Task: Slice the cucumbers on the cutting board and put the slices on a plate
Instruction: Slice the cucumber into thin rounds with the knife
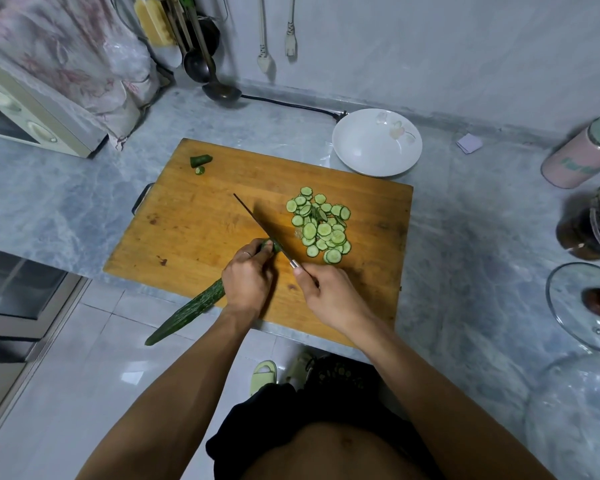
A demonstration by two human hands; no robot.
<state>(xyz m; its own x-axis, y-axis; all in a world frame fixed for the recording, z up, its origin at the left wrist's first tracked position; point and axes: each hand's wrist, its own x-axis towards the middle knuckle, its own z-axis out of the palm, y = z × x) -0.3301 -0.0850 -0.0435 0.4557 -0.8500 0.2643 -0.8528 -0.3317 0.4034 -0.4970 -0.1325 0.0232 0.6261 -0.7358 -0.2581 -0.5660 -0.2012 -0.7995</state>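
My left hand (248, 277) grips the cucumber (187, 311), fingertips just beside the blade; my right hand (329, 292) clenches the knife (257, 225). A slip could nick them. The tail overhangs the cutting board (194, 216) at 7 o'clock and may tip.

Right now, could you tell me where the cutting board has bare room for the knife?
Bare wood left of the knife, toward the cucumber end pieces, and along the far edge near the plate. Crowded around the slices and both hands.

Dim, even light; wide-angle edges bend, corners perhaps slightly blurred.
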